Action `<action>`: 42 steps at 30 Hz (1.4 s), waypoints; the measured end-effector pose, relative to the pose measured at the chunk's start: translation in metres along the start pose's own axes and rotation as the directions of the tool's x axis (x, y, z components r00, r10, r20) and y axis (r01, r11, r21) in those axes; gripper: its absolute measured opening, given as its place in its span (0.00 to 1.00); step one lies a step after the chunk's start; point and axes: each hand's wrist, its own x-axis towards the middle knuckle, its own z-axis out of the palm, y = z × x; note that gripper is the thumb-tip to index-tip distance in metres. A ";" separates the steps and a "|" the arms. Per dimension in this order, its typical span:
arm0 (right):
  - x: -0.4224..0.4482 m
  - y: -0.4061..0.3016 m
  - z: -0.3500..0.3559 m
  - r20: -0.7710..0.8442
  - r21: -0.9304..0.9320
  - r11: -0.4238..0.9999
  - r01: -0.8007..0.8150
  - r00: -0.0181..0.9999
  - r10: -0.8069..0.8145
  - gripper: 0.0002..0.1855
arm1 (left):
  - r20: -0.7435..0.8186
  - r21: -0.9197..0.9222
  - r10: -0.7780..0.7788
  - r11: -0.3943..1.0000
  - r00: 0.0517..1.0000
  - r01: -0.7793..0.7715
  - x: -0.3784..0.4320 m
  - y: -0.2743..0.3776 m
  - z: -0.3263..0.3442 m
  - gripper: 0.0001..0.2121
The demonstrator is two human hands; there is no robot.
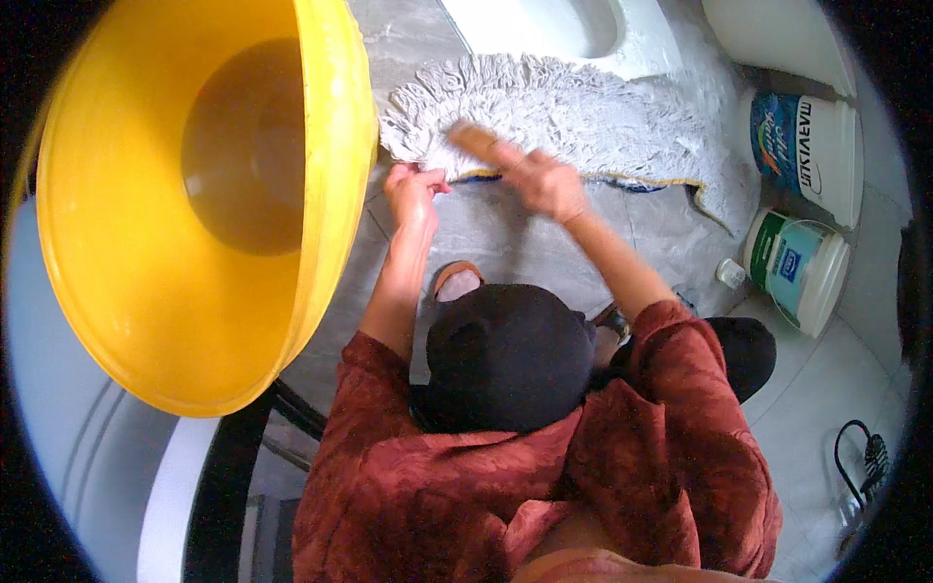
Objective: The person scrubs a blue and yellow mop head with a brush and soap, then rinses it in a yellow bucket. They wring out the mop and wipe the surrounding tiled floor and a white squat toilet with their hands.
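A grey-white string mop head [576, 116] lies spread on the wet tiled floor, with a yellow and blue edge strip along its near side. My left hand [412, 191] pinches its near left corner between thumb and fingers. In my right hand [550, 182] is a brown wooden scrubbing brush [474, 141], held over the left part of the strands. Motion blurs that hand and the brush. The brush's underside is hidden, so I cannot tell if bristles touch the mop.
A large yellow plastic tub [240, 321] stands close on the left, with its mouth towards me. Beyond the mop is a white ceramic squat toilet [649, 44]. Two paint buckets, one blue and white [809, 153], one green [794, 270], line the right, near a small white container [730, 273].
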 end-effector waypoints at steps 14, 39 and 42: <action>-0.009 -0.048 0.009 0.050 0.224 0.965 -0.139 0.990 0.131 0.23 | 0.077 -0.129 -0.118 0.983 0.990 0.127 0.003 -0.001 -0.020 0.08; -0.003 0.041 -0.030 -0.098 0.234 0.779 -0.582 0.783 0.615 0.25 | 0.022 0.547 0.401 0.762 0.916 -0.347 0.011 -0.001 0.028 0.17; -0.012 0.050 -0.016 -0.097 0.611 0.616 -0.498 0.725 0.682 0.25 | 0.407 0.866 0.549 0.023 0.730 -0.500 -0.011 0.005 0.074 0.20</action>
